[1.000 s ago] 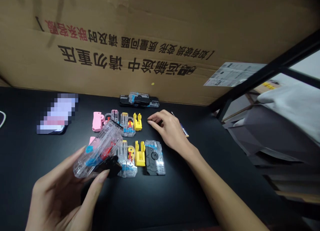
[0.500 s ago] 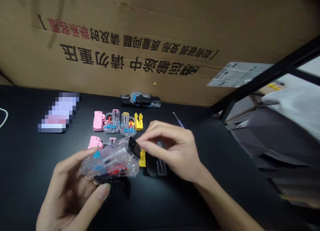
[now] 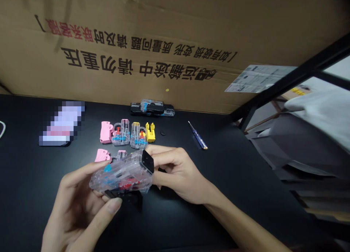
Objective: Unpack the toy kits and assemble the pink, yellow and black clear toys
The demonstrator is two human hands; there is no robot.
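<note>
My left hand (image 3: pixel 79 197) is closed round a clear plastic toy gun (image 3: pixel 120 175) with blue and red parts inside. The toy is held tilted above the table. A black cap (image 3: pixel 148 162) sits on its end facing right. Below it, near my left thumb, hangs a black plastic piece (image 3: pixel 125 200). My right hand (image 3: pixel 177 173) is closed at the capped end, its fingers curled against the toy's far side. The toy partly hides those fingertips.
Behind the toy are pink pieces (image 3: pixel 106 132), small clear toy guns (image 3: pixel 121 133) and a yellow piece (image 3: pixel 150 132). A screwdriver (image 3: pixel 198 135) lies right, a blurred phone (image 3: pixel 62 124) left. Black and clear parts (image 3: pixel 151 108) sit by the cardboard box (image 3: pixel 153 11). A black frame (image 3: pixel 273 88) stands right.
My right hand has moved left and down, from beside the black cap to close against the toy's end. The screwdriver now shows whole. My left hand keeps its hold.
</note>
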